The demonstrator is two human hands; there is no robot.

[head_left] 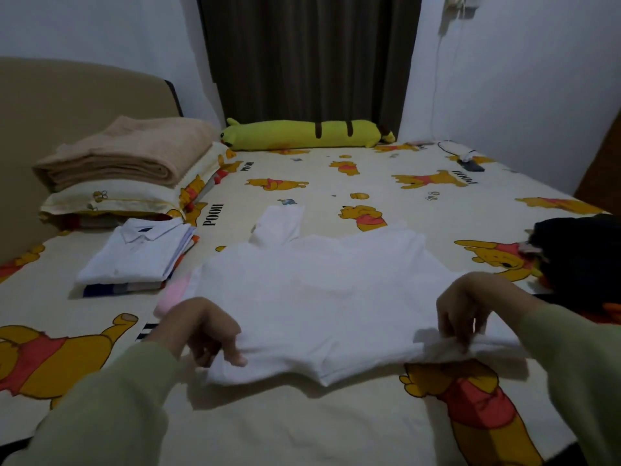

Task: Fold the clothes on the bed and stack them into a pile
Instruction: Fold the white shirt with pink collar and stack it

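A white shirt (322,290) lies spread flat on the bed (302,425), near the middle of the cartoon-bear sheet, with one sleeve extending away from the person toward the far side. The near edge of the shirt is lifted slightly off the sheet.

Left hand (205,331): fingers curled, pinching the near-left edge of the white shirt. Right hand (467,314): fingers pointing down, pinching the near-right edge of the same garment, where the cloth bunches into a small fold. Both arms wear pale green sleeves (100,408).

A pile of folded clothes (137,260) sits on the bed to the left of the shirt, well apart from both hands. Its top item is a white collared shirt; striped cloth shows at the bottom of the pile. A pink item (173,294) lies between the pile and the white shirt, partly covered by the shirt's left edge.

A heap of dark unfolded clothes (578,260) lies at the right edge of the bed, just beside the right forearm.

Behind the pile, a folded beige blanket (127,153) rests on a pillow (111,200) against the headboard. A long green plush toy (302,134) lies along the far edge of the bed, below a dark curtain (309,55). A cable and a small dark device (470,163) lie at the far-right corner.
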